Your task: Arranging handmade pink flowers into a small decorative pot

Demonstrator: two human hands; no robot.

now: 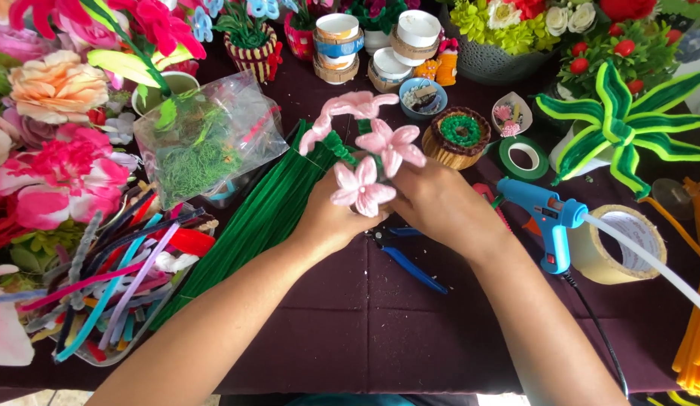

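Note:
Both hands meet over the middle of a dark purple table (pixel 365 323). My left hand (pixel 331 218) and my right hand (pixel 440 199) together grip a small sprig of pink pipe-cleaner flowers (pixel 376 154) with green fuzzy stems. One pink bloom (pixel 362 188) sits just over my left fingers, another bloom (pixel 393 144) above my right fingers. A curved pink bud stalk (pixel 342 111) rises toward the back. The stems' lower ends are hidden inside the hands.
A bundle of green pipe cleaners (pixel 252 218) lies left of the hands, beside mixed coloured ones (pixel 116 286) and a clear bag of green moss (pixel 203 139). Blue-handled pliers (pixel 410 263), a blue glue gun (pixel 549 222), tape rolls (pixel 617 244), green floral tape (pixel 524 156) and craft flower pots surround.

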